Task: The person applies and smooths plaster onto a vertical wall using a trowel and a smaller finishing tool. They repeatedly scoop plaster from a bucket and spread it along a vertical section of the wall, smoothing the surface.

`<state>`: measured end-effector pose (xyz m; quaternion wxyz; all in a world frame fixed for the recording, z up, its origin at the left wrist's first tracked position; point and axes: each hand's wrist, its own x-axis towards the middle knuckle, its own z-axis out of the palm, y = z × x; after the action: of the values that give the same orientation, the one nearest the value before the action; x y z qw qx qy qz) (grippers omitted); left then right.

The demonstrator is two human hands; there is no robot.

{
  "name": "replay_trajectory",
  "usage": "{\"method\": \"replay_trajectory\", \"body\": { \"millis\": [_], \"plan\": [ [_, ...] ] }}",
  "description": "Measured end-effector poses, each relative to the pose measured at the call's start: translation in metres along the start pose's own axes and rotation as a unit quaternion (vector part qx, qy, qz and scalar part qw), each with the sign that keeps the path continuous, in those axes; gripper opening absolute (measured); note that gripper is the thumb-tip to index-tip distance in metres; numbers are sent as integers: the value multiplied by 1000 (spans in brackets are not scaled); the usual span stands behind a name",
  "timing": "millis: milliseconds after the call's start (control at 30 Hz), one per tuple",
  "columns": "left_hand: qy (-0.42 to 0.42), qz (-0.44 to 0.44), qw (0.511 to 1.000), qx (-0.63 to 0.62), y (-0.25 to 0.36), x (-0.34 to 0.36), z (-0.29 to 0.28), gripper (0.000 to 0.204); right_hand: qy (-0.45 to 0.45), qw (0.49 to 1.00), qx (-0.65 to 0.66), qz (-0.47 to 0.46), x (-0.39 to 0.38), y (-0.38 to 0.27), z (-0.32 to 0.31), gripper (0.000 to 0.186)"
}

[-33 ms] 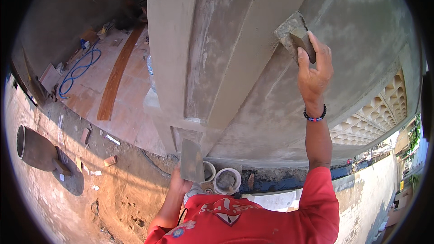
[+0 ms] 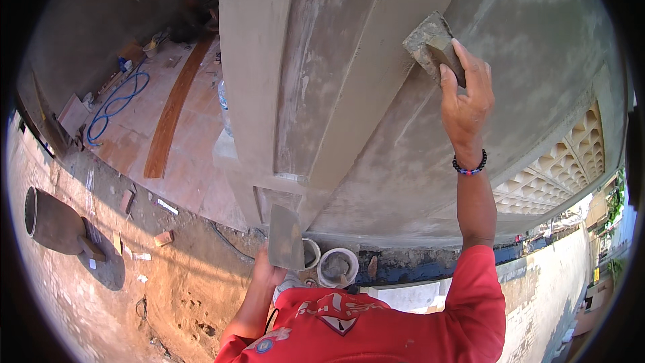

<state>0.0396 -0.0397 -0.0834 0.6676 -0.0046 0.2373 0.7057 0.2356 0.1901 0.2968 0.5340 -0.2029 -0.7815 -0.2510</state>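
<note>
My right hand (image 2: 467, 101) grips a small, cement-crusted float (image 2: 424, 35) by its dark handle, with the float against the grey plastered wall (image 2: 396, 175) at the edge of a smooth raised band (image 2: 373, 94). Low in the middle, my left hand (image 2: 270, 265) holds a flat metal trowel (image 2: 285, 232) face up, its fingers partly hidden under the blade. Just right of that trowel, down at the wall's foot, are two white buckets (image 2: 336, 269), the larger with grey stuff inside.
A tiled floor (image 2: 198, 141) at upper left holds a blue hose (image 2: 111, 111) and a long wood-pattern strip (image 2: 178, 114). A dark cylindrical container (image 2: 57, 222) and bits of rubble (image 2: 163, 238) lie on the dirt at lower left. A patterned block panel (image 2: 564, 151) is at right.
My right hand and the float have shifted a little up and left along the wall. My left hand and trowel have moved very slightly.
</note>
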Motion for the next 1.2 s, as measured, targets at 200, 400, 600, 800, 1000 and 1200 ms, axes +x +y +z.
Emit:
{"method": "replay_trajectory", "body": {
  "millis": [200,400,600,800,1000,1200],
  "plan": [
    [0,-1,1000,-14,3,-9,-2,28,-164,984,18,-69,-94,-15,34,46],
    [38,13,999,-10,16,-21,-7,28,-276,952,132,-32,-162,-34,38,44],
    [21,5,1000,4,15,-25,-28,30,-47,992,36,-113,-5,-5,0,44],
    [7,4,1000,-25,-4,-28,-6,31,-113,986,17,-121,-40,-2,30,45],
    [22,12,1000,-14,-14,-41,-10,31,-317,943,41,-94,-212,-29,56,44],
    [47,21,999,-9,-5,-59,-1,32,-295,901,291,128,-207,-34,36,44]
  ]
}}
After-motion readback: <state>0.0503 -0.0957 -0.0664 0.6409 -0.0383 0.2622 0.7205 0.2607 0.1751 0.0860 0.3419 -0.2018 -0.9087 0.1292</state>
